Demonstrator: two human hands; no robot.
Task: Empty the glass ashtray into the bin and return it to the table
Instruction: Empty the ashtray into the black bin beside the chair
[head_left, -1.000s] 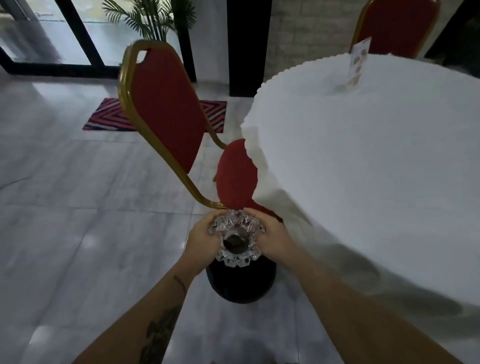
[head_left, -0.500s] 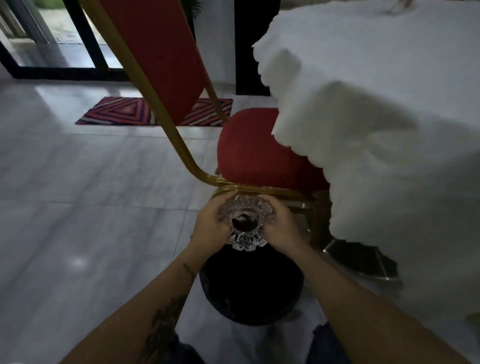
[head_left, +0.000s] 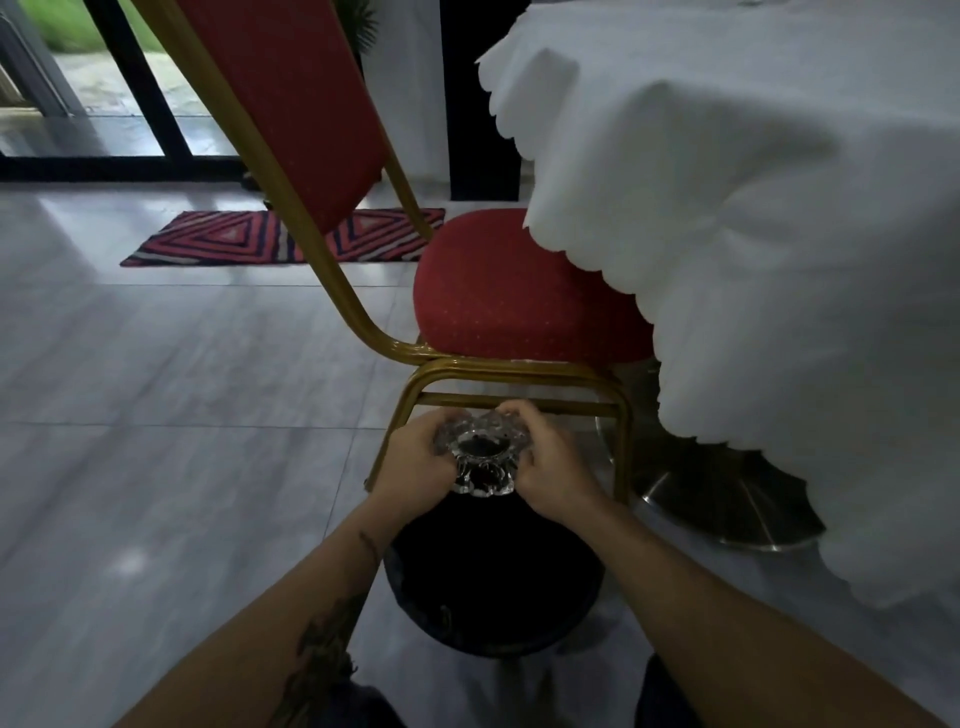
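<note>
The cut-glass ashtray (head_left: 480, 454) is gripped from both sides, my left hand (head_left: 413, 462) on its left rim and my right hand (head_left: 553, 465) on its right rim. Something dark shows in its bowl, and it looks tipped away from me. It hangs just above the far rim of a round black bin (head_left: 493, 577) that stands on the floor right below my forearms. The table (head_left: 779, 182), draped in a white scalloped cloth, fills the upper right.
A red chair with a gold frame (head_left: 483, 301) stands just beyond the bin, tucked under the tablecloth. The table's steel base (head_left: 727, 499) sits on the floor to the right. Grey tiled floor spreads to the left, with a striped mat (head_left: 234, 239) farther back.
The view has dropped low toward the floor. Both hands have carried the ashtray down over the bin, and the bin now looks larger and nearer.
</note>
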